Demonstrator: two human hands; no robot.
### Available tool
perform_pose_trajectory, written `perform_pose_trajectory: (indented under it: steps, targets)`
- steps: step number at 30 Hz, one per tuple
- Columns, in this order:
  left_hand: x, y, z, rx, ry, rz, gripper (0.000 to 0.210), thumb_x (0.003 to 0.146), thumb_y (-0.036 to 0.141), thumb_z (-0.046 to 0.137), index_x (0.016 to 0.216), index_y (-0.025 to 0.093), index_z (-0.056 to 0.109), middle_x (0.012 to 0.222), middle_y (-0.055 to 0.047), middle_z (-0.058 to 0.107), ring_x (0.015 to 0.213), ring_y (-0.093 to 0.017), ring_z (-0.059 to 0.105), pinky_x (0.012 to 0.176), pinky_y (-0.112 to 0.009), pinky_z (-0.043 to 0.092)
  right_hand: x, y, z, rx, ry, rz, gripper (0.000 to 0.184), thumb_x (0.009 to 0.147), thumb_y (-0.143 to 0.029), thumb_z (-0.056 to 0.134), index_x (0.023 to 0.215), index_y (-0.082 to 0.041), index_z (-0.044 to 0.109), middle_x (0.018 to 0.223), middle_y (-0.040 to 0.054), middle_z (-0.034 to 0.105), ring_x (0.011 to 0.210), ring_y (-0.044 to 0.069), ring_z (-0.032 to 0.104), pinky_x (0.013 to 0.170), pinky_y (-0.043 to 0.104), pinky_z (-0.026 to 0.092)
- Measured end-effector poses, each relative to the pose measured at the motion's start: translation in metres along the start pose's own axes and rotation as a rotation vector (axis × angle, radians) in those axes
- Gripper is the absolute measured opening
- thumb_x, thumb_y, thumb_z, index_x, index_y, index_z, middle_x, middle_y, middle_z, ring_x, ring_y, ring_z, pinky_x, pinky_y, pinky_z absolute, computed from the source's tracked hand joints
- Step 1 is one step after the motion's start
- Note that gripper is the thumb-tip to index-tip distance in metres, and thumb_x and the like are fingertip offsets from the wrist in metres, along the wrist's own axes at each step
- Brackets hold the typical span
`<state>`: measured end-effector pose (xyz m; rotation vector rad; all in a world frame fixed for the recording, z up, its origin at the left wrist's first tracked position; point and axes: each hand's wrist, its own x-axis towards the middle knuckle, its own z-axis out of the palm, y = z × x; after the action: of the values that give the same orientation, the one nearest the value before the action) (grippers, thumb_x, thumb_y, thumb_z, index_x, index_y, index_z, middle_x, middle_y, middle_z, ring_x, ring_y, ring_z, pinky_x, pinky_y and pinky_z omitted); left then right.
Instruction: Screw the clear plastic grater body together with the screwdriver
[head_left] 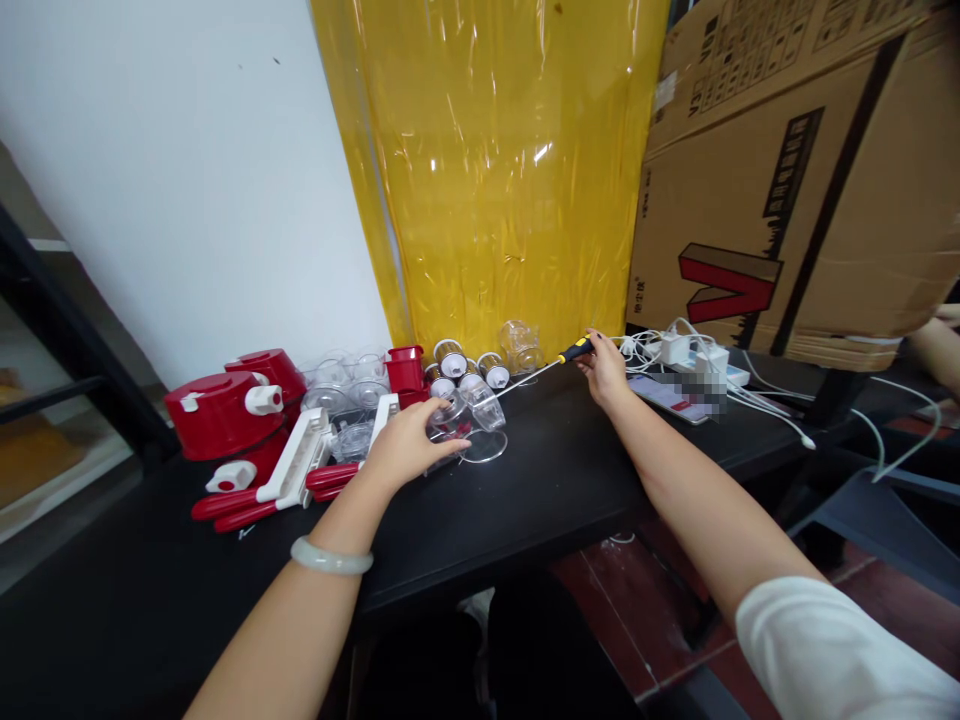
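The right hand [604, 372] grips a screwdriver [575, 350] by its black-and-yellow handle, and the shaft slants left and nearer toward a cluster of clear plastic pieces [484, 404] in the middle of the black table [525, 490]. It is too small to tell whether the tip touches them. The left hand [411, 442], a pale bangle [331, 557] on its wrist, curves thumb and fingers apart around the left side of this cluster; I cannot tell whether it grips a piece. A clear ring [485, 447] lies just to the right of its thumb. Beyond the left hand are a red square container [406, 369] and several cylinders [450, 358] with white ends. Farther left stand red housings [217, 412], with red-handled white parts [298, 458] on their near right side. Right of the right hand, a phone [667, 398] lies near white chargers [710, 360] and cables, before a large cardboard box [757, 200]. A yellow plastic curtain [510, 170] hangs on the far side.
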<state>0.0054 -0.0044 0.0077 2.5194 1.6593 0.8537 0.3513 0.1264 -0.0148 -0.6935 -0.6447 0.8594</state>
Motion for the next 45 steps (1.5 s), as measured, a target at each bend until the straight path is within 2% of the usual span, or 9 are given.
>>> perform_pose_trajectory:
  steps: [4,8,16,19,23,27,30,40,45]
  targets:
    - [0.0004,-0.0010,0.0005,-0.001,-0.001,0.006,0.066,0.073,0.063,0.075,0.125,0.023,0.062,0.120,-0.011,0.072,0.109,-0.033,0.068,0.094,-0.046,0.052,0.0012,-0.0019,-0.0007,-0.008,0.020,0.022,0.027,0.070,-0.034,0.070,0.095,-0.023,0.067,0.066,-0.0071,0.060,0.050,0.008,0.055,0.046,0.018,0.040]
    - [0.0001,0.0004,-0.0002,-0.005,-0.010,-0.002,0.066,0.074,0.062,0.075,0.124,0.022,0.062,0.121,-0.012,0.072,0.110,-0.032,0.068,0.095,-0.044,0.052,-0.0012,-0.0033,0.0004,0.033,0.058,0.037,0.024,0.068,-0.027,0.066,0.092,-0.023,0.065,0.065,-0.0062,0.063,0.053,0.009,0.056,0.048,0.018,0.042]
    - [0.0003,0.0022,-0.0011,-0.008,-0.003,0.006,0.063,0.074,0.061,0.075,0.123,0.024,0.063,0.119,-0.010,0.073,0.108,-0.032,0.068,0.094,-0.045,0.052,-0.0024,0.0009,0.0004,0.059,-0.008,0.015,0.020,0.076,-0.038,0.063,0.088,-0.023,0.060,0.078,0.0013,0.075,0.065,0.013,0.066,0.050,0.018,0.043]
    - [0.0004,0.0024,-0.0010,-0.008,-0.011,0.001,0.063,0.074,0.060,0.075,0.124,0.024,0.063,0.120,-0.011,0.072,0.110,-0.032,0.068,0.095,-0.045,0.051,-0.0008,0.0035,0.0004,0.015,-0.015,-0.010,0.030,0.075,-0.046,0.070,0.092,-0.024,0.061,0.077,-0.0006,0.072,0.062,0.012,0.065,0.048,0.018,0.043]
    - [0.0003,0.0021,-0.0007,-0.002,-0.013,-0.014,0.065,0.074,0.061,0.076,0.124,0.022,0.063,0.121,-0.011,0.072,0.111,-0.033,0.068,0.095,-0.045,0.051,0.0010,0.0040,0.0003,-0.044,0.012,-0.040,0.041,0.066,-0.043,0.080,0.098,-0.024,0.066,0.073,-0.0049,0.065,0.055,0.009,0.060,0.045,0.016,0.039]
    - [0.0001,0.0013,-0.0007,0.003,-0.011,-0.005,0.064,0.074,0.062,0.075,0.124,0.023,0.062,0.121,-0.011,0.072,0.111,-0.033,0.068,0.095,-0.045,0.051,0.0010,0.0021,0.0000,-0.058,0.033,-0.028,0.035,0.069,-0.034,0.074,0.101,-0.023,0.068,0.070,-0.0058,0.063,0.051,0.007,0.055,0.044,0.016,0.038]
    - [0.0000,0.0018,-0.0010,0.007,-0.016,-0.009,0.065,0.074,0.061,0.075,0.125,0.023,0.062,0.122,-0.012,0.072,0.111,-0.033,0.067,0.095,-0.045,0.051,0.0010,0.0015,-0.0006,-0.057,0.052,-0.020,0.027,0.069,-0.028,0.068,0.096,-0.022,0.069,0.064,-0.0068,0.059,0.050,0.007,0.053,0.046,0.016,0.041]
    - [0.0006,0.0014,-0.0003,0.012,-0.021,-0.009,0.066,0.075,0.061,0.076,0.126,0.021,0.061,0.124,-0.012,0.071,0.112,-0.032,0.067,0.097,-0.044,0.050,0.0020,0.0028,-0.0015,0.057,0.069,0.003,0.028,0.069,-0.028,0.066,0.092,-0.025,0.051,0.075,-0.0040,0.072,0.060,0.010,0.062,0.050,0.017,0.044]
    - [0.0002,0.0024,-0.0012,0.010,-0.015,-0.009,0.064,0.075,0.059,0.076,0.125,0.022,0.062,0.123,-0.011,0.071,0.112,-0.032,0.067,0.097,-0.044,0.051,0.0026,0.0066,0.0003,0.079,0.047,-0.045,0.030,0.073,-0.041,0.069,0.085,-0.025,0.047,0.074,-0.0045,0.070,0.063,0.012,0.066,0.050,0.019,0.046]
